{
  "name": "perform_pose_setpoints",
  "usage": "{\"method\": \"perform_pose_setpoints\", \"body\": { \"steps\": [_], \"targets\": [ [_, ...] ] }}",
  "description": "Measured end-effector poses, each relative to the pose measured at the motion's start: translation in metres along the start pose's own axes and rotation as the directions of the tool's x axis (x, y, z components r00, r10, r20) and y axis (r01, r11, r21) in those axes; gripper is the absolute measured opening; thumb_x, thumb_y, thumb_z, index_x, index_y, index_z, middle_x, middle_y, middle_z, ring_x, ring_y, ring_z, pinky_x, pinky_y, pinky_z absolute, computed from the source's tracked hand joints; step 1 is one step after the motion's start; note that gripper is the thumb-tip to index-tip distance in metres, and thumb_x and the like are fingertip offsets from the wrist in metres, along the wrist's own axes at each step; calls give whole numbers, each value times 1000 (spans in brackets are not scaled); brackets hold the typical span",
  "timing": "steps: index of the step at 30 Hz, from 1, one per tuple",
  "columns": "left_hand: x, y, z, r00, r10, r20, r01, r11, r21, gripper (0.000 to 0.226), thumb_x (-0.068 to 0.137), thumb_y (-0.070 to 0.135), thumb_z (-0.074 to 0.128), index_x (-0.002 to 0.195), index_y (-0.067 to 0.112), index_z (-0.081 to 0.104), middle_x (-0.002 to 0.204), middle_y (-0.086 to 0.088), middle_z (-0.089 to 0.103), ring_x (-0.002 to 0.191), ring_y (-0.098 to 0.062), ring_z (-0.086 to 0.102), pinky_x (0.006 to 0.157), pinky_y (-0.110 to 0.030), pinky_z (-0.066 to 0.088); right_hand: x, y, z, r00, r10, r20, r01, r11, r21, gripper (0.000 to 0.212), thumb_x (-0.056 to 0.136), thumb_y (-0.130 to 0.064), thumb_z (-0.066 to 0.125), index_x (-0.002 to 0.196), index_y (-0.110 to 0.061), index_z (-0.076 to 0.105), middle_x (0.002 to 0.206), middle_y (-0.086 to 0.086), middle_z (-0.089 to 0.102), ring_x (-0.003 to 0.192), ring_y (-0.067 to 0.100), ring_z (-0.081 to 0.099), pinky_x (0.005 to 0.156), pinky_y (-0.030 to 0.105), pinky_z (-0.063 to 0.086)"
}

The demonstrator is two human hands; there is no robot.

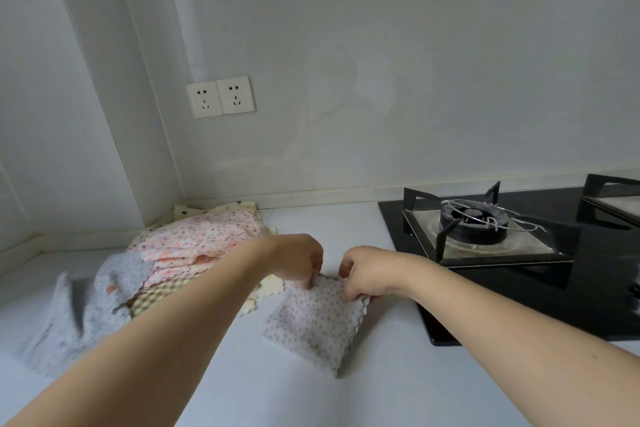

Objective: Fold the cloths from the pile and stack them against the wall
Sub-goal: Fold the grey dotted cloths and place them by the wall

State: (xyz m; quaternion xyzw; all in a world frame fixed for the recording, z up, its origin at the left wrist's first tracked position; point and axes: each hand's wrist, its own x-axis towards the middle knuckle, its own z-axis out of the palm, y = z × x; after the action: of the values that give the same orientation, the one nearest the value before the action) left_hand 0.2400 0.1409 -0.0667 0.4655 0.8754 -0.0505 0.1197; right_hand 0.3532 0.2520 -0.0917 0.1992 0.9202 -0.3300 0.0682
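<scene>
Two bare arms reach forward over the pale tabletop (381, 385). Closest to us lies a small white cloth with grey dots (313, 321), already folded over on itself, flat on the tabletop with a wavy edge along its right side. Both hands are at its far edge. The left hand (298, 258) has its fingers (313, 279) curled down and pinches the far left corner of the cloth. The right hand (370, 270) has its fingers curled too and grips the far right corner, where the cloth bunches up a little.

Off to the left, near the tabletop's edge, a grey and white dotted cloth (86, 308) lies loose and looks blurry. Just behind it sits the pile of cloths (194, 246), pink spotted ones on top, a checked green one and a pale yellow one lower down. The pile reaches back into the corner where the two walls meet.

To the right of the hands is a black gas stove (519, 253) with a burner and black metal pot stands. The dotted cloth's right corner lies just beside the stove's edge.

Farthest back, on the white wall (381, 62), there are two white power sockets (220, 96) side by side.
</scene>
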Motion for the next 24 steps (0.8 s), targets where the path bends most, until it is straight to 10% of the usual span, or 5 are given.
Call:
{"method": "perform_pose_setpoints", "body": {
  "steps": [13, 24],
  "targets": [
    [23, 54, -80, 993, 71, -97, -85, 986, -146, 27, 73, 28, 79, 71, 28, 53, 76, 7, 58, 67, -10, 51, 64, -25, 39, -36, 38, -123, 995, -76, -66, 59, 971, -231, 23, 79, -25, 78, 78, -24, 55, 81, -5, 58, 70, 12, 53, 55, 22, 42],
    [128, 140, -202, 988, 153, 14, -143, 950, -277, 19, 78, 21, 70, 83, 29, 53, 94, -1, 71, 70, -10, 73, 88, -33, 52, -24, 73, -283, 982, 161, -102, -175, 973, -153, 18, 88, -8, 61, 92, -20, 48, 84, 14, 72, 67, 26, 73, 56, 32, 55]
  ]
}}
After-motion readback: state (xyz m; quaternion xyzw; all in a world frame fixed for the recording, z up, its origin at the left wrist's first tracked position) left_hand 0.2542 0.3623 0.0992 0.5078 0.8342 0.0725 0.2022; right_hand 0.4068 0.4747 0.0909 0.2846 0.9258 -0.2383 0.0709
